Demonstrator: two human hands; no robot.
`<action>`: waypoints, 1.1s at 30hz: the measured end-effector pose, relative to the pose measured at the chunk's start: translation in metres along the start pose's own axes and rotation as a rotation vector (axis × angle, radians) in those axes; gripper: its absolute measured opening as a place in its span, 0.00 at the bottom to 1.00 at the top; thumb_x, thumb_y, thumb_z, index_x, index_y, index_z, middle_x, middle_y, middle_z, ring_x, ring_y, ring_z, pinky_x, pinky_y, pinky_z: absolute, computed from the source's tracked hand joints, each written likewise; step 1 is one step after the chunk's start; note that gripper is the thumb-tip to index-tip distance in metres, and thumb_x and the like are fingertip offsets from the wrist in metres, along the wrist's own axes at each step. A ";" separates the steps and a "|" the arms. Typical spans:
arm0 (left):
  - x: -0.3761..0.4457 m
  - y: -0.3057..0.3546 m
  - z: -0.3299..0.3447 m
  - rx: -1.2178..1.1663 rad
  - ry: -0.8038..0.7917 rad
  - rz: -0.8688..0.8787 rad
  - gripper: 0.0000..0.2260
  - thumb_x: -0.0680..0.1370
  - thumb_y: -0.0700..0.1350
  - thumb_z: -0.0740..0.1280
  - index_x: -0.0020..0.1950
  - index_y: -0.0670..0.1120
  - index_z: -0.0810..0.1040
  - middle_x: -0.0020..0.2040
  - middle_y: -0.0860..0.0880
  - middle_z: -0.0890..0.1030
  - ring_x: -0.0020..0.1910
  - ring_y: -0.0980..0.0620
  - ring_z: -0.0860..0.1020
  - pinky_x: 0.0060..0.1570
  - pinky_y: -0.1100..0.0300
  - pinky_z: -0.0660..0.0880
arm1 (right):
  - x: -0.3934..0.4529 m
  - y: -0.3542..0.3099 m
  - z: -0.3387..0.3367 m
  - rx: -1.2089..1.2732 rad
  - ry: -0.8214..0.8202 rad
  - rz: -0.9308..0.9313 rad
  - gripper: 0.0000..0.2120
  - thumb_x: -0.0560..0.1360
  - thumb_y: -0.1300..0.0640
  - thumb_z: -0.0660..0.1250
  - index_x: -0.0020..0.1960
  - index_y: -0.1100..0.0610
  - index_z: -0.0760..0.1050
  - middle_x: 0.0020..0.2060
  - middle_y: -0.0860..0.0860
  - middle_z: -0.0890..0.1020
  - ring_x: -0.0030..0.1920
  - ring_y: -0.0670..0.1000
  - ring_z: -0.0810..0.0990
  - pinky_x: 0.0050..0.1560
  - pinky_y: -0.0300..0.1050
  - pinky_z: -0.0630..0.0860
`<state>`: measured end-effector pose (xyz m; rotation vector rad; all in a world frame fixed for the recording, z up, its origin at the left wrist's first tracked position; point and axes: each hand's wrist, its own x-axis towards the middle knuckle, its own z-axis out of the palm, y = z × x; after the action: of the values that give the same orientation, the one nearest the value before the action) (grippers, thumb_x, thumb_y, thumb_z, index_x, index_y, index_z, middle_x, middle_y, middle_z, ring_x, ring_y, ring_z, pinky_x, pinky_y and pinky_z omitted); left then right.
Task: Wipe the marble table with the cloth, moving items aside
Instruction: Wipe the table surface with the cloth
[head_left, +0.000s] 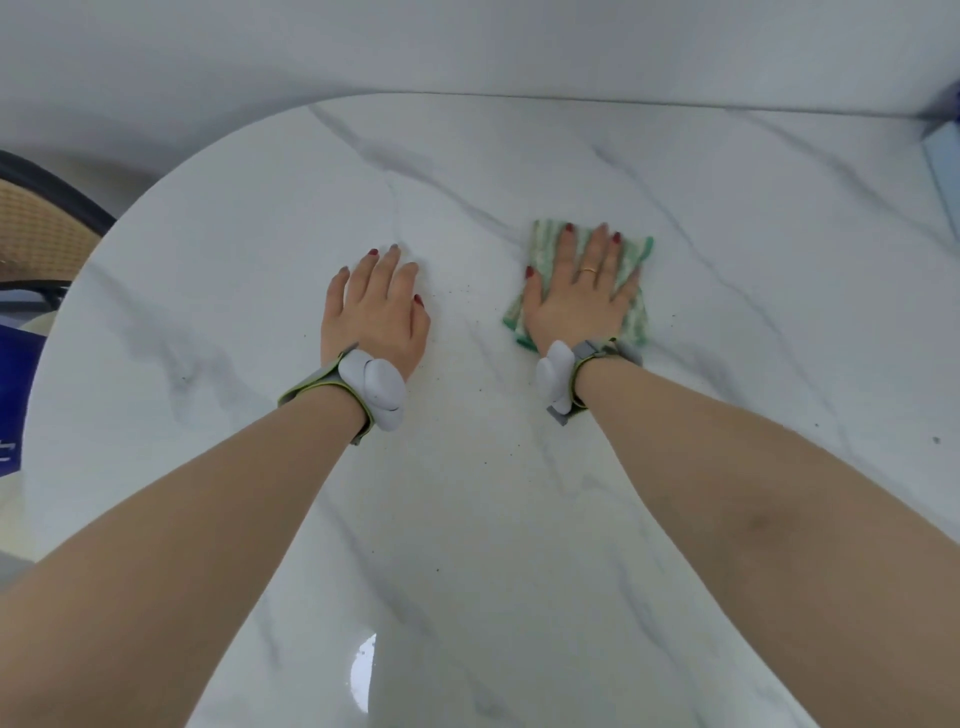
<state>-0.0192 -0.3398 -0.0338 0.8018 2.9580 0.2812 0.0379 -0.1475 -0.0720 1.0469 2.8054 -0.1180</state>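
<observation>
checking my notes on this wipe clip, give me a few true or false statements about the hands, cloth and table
1. The right hand lies flat on the cloth. True.
2. The left hand holds a second cloth. False: it rests bare on the table.
3. The cloth is green and white. True.
4. The cloth lies crumpled at the table's left edge. False: it lies flat under the right hand, right of the middle.
5. Small dark specks dot the table between the hands. True.
6. Both wrists are bare. False: each wears a grey band, as on the left wrist.
</observation>
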 end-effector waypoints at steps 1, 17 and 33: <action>0.000 0.003 0.001 0.003 -0.001 -0.002 0.19 0.80 0.45 0.53 0.70 0.45 0.65 0.74 0.47 0.62 0.74 0.47 0.58 0.72 0.51 0.50 | -0.001 -0.008 0.001 0.001 0.006 -0.086 0.31 0.79 0.39 0.40 0.77 0.51 0.38 0.77 0.57 0.40 0.76 0.58 0.38 0.73 0.64 0.37; 0.012 0.085 0.014 0.021 -0.016 0.088 0.19 0.80 0.47 0.51 0.70 0.45 0.66 0.74 0.47 0.63 0.74 0.47 0.58 0.73 0.50 0.51 | 0.034 0.081 -0.013 0.011 0.010 -0.133 0.28 0.77 0.36 0.40 0.76 0.39 0.40 0.77 0.48 0.42 0.77 0.52 0.38 0.67 0.75 0.36; 0.016 0.170 0.027 0.026 -0.036 0.146 0.19 0.80 0.46 0.53 0.71 0.45 0.64 0.74 0.48 0.63 0.74 0.48 0.57 0.72 0.51 0.49 | 0.042 0.201 -0.008 0.058 0.070 0.072 0.31 0.78 0.38 0.42 0.78 0.49 0.41 0.77 0.54 0.44 0.77 0.56 0.41 0.74 0.63 0.41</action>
<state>0.0537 -0.1833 -0.0280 1.0164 2.8798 0.2336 0.1379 0.0326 -0.0758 1.1865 2.8374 -0.1592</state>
